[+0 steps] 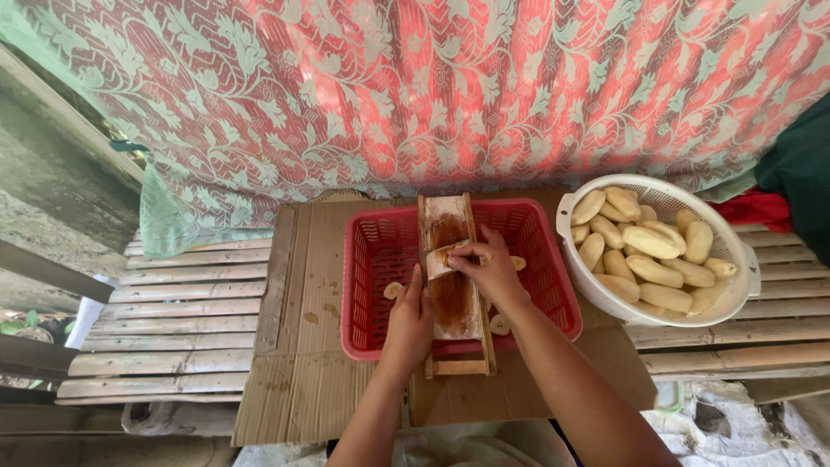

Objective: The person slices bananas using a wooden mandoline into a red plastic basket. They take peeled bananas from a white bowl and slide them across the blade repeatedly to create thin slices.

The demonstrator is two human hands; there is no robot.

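A wooden slicer board [450,227] lies across a red plastic basket [367,259], stained brown along its middle. My left hand [409,322] grips the board's left side near the front. My right hand [489,270] presses a small pale piece of peeled banana [439,259] against the board around the blade. A few thin slices [392,291] lie on the basket's floor, on both sides of the board.
A white plastic colander [731,297] at the right holds several peeled bananas [650,242]. The basket rests on flattened cardboard [303,346] over a slatted bamboo platform [181,303]. A red and green patterned cloth [415,86] hangs behind.
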